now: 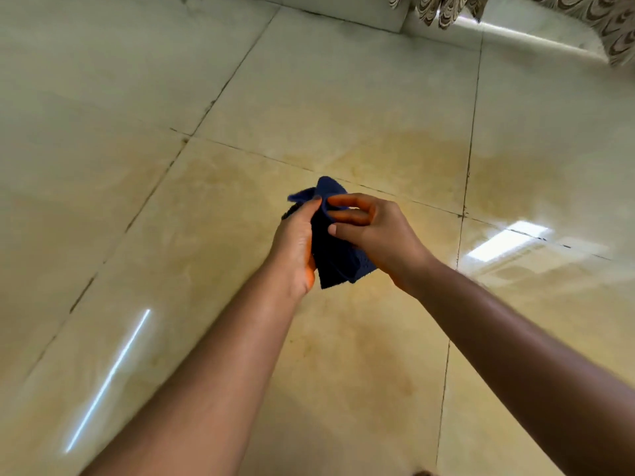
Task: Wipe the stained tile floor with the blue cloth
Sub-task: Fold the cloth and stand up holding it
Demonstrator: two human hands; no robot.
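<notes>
Both the left hand (296, 242) and right hand (374, 231) pinch the cloth (335, 259) in mid-air above the floor (206, 201), whose yellowish stain (429, 149) toward 1 o'clock looks unwiped, so wiping seems not yet begun.

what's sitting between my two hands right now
In the head view, the dark blue cloth lies between the left hand and the right hand; both grip it.
</notes>
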